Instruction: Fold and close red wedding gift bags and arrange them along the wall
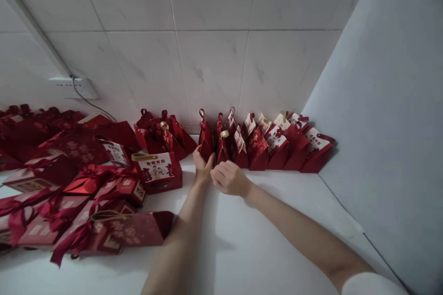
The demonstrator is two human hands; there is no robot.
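Note:
My left hand (202,166) grips the lower front of a slim red gift box (205,139), thumb on one side and fingers on the other. This box stands upright against the tiled wall, its ribbon loop on top. Just to the right, my right hand (230,178) is closed, its curled fingers in front of a red gift box with a gold loop (222,150). Whatever those fingers may hold is hidden. Rightward from there, several red gift boxes (258,150) with white printed panels stand packed in two rows, up to a red box (316,152) by the side panel.
Left of my hands, a printed red box (158,173) sits in front of more upright boxes (171,136). Ribbon-tied boxes (57,219) and a lying box with a gold handle (138,228) crowd the white surface (256,244). A power strip (74,87) with a cable is on the wall.

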